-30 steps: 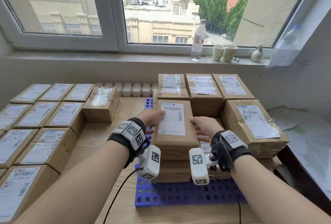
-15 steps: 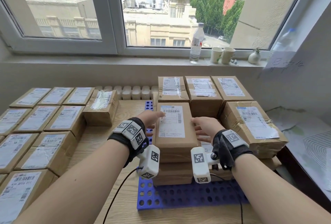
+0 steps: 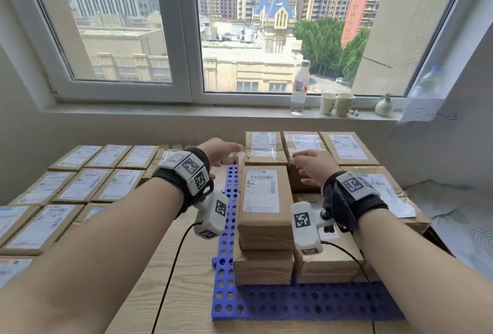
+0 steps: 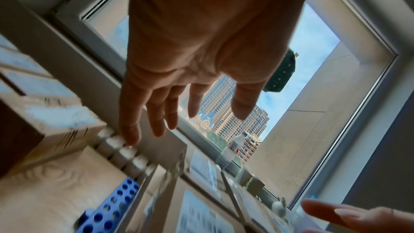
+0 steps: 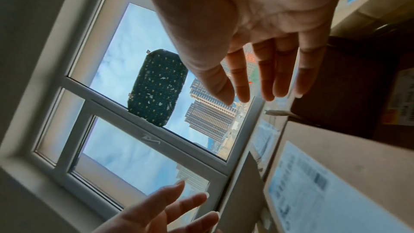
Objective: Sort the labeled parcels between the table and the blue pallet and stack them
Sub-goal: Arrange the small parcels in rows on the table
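A brown labeled parcel [image 3: 262, 200] lies on top of a stack on the blue pallet [image 3: 293, 304]. Both hands hover above and beyond it, touching nothing. My left hand [image 3: 221, 150] is raised left of the stack with fingers spread straight [image 4: 156, 112]. My right hand [image 3: 312, 166] hangs over the taller parcels [image 3: 304, 144] behind, fingers straight [image 5: 266, 81]. More labeled parcels [image 3: 82, 187] lie in rows on the wooden table [image 3: 165, 280] at the left.
Taller parcels [image 3: 349, 146] fill the back and right of the pallet. A row of white cups [image 4: 125, 151] stands by the wall. A bottle [image 3: 300, 88], two paper cups [image 3: 337, 104] and a small vase [image 3: 384, 105] sit on the windowsill.
Both hands have let go of the top parcel and risen forward, away from it. The head view has tilted up toward the window.
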The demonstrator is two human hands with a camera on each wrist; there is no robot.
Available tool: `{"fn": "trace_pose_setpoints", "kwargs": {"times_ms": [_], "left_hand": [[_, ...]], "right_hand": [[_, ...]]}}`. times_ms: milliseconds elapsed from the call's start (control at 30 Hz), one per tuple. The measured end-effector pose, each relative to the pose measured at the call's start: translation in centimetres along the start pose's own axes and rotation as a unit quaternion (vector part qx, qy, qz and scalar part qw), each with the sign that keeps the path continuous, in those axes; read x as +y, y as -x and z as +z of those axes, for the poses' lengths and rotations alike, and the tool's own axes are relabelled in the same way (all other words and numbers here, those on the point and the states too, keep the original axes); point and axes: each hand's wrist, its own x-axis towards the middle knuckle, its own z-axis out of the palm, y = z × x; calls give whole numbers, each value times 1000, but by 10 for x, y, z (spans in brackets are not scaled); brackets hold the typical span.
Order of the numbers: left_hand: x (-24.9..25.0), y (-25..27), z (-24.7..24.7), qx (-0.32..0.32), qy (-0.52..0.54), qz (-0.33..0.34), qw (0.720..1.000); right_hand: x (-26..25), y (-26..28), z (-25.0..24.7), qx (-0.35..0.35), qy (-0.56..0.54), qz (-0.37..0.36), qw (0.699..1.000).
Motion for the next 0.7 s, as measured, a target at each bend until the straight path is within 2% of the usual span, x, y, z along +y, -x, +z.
{"fn": "trace_pose_setpoints", "kwargs": {"times_ms": [100, 367, 567, 700], "left_hand": [[1, 9, -14, 24, -4, 3, 1000], [-28, 21, -64, 56, -54, -3, 997], [-61, -8, -130, 101, -40, -21, 994], [-89, -43, -161, 81, -13, -36, 996]], "right_hand": [[-18, 1, 7, -9, -9, -24, 1000], [-45, 12, 63, -101, -11, -69, 992], [-62, -2, 124, -129, -4, -62, 990], [-79, -29, 175, -126, -4, -38, 991]]}}
